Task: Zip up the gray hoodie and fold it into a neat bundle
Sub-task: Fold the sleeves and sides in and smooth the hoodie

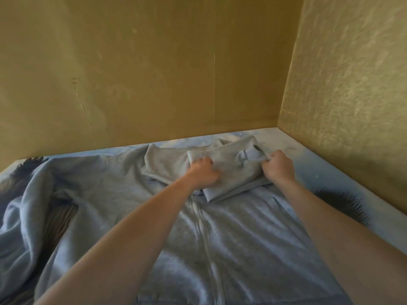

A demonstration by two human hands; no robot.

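Head view: the gray hoodie [220, 234] lies front up on a blue patterned bed cover [330, 172] that runs to the corner of two yellow walls [154, 62]. All places below are given relative to the zipper [204, 234], which runs down the middle of the garment and appears closed along its visible length.

Step in hand, as judged: the hood and a folded sleeve [231, 170] are being stacked at the far end of the zipper, before the body is folded into a bundle.

Procedure for this step:
1. Keep the folded piece centred over the zipper's far end, its edges parallel to the shoulders.
2. Press the layers flat before letting go; loose fleece springs back.
3. Bring in the other sleeve [28, 205], which lies bunched well to the left of the zipper, so both sides match.

Left hand [203, 172]: positioned just beyond the zipper's far end. The fingers are curled and bunch the cloth of the folded piece at its left edge; the hand has hold of the fabric.

Right hand [278, 166]: positioned to the right of the zipper's far end. The fingers are curled round the right edge of the folded piece near the ribbed cuff [253, 154], pinching it.

Risk: an uneven pull between the two hands may skew the fold.
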